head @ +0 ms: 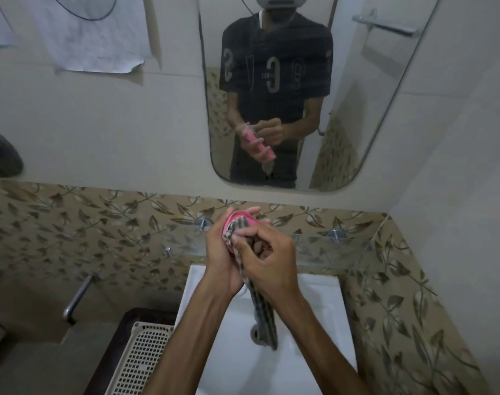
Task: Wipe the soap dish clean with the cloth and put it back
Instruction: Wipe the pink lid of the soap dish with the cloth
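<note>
A pink soap dish [237,216] is held on edge above the white sink [323,303]. My left hand [219,258] grips it from the left and from behind, fingertips showing past its top rim. My right hand [267,256] holds a grey checked cloth [240,228] bunched against the dish's inner face, fingers curled round the fabric. The rest of the cloth hangs down between my wrists over the basin. Most of the dish is hidden by hands and cloth.
A glass shelf [323,246] on metal pegs runs along the leaf-patterned tiles behind my hands. A mirror [357,89] hangs above and reflects me. A white perforated basket [140,357] stands left of the sink, with a metal pipe [79,295] beyond it.
</note>
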